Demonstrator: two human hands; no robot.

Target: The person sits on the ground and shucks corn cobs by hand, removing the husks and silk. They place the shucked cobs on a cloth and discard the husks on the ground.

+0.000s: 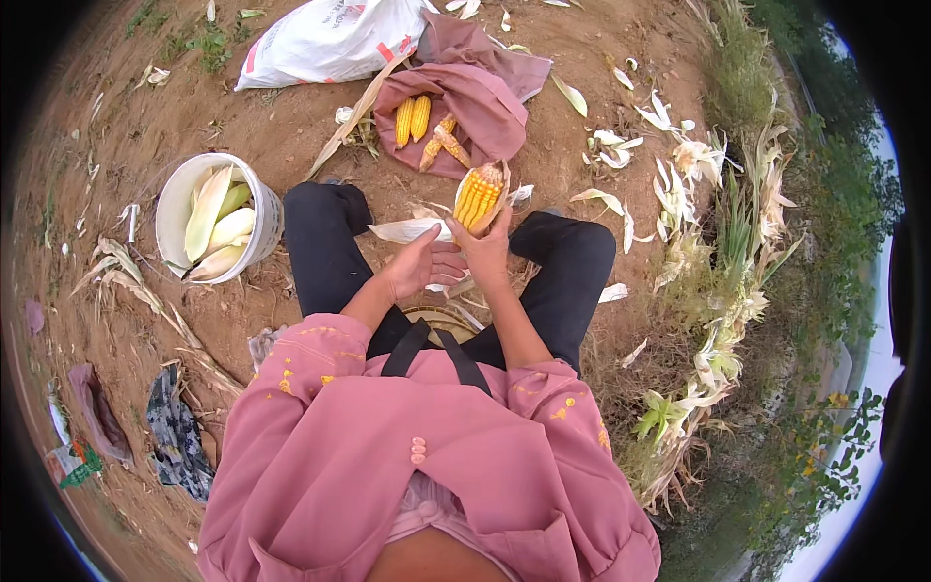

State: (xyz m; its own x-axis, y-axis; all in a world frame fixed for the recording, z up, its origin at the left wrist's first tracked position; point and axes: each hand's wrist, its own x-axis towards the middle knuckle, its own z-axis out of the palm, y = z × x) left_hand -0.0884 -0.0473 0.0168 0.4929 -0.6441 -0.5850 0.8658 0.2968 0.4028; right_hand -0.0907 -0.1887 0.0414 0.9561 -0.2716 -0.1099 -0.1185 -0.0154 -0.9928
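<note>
A yellow ear of corn (pixel 478 199), partly husked, stands tilted in my right hand (pixel 484 256), whose fingers wrap round its lower end. Pale husk still hugs the ear's right side. Just left of it, my left hand (pixel 424 264) is open with its fingers stretched toward the right wrist. A loose white husk (pixel 405 231) shows just beyond the left fingers; I cannot tell whether they touch it. Several bare ears of corn (pixel 420 117) lie ahead at the mouth of a mauve sack (pixel 485 102).
A white bucket (pixel 262 229) with several unhusked ears stands left of my knee. Beyond lies a white woven bag (pixel 330 44). Husks (pixel 616 147) litter the soil on the right, beside a strip of weeds (pixel 739 209). Dark patterned cloth (pixel 175 436) lies at lower left.
</note>
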